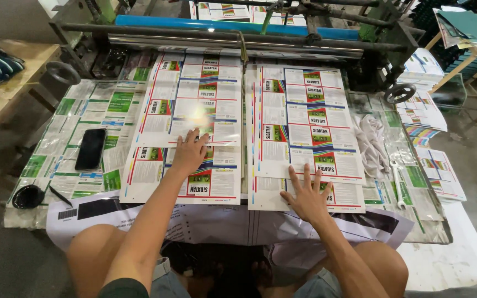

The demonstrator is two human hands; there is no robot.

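1. Pressing flat on glossy printed sheets, both hands are open with the fingers spread; neither one pinches or grips anything.
2. The left hand [189, 154] lies palm down on the left printed sheet [186, 124], close to its lower part, where one sheet overlaps another.
3. The right hand [307, 196] lies palm down on the right printed sheet [305, 124], at its near edge, with the fingers pointing away from the person.
4. Both sheets lie side by side on the bench [426, 221], touching or almost touching along the middle, and their far ends go under the rollers of the machine [238, 30].
5. Left of the sheets a dark phone [90, 149] rests on older printed paper, and a round black object [27, 196] sits near the bench corner.
6. Right of the sheets lie a pale cloth [371, 140] and a metal wrench [397, 185], both near the right hand but apart from it.
7. What could go wrong, in my judgement: the sheets look smooth and slippery, so uneven pressure from one palm may slide a sheet crooked against its neighbour. A finger moving too near the rollers could be caught. The cloth or wrench could also be pushed onto the sheets by the forearm.
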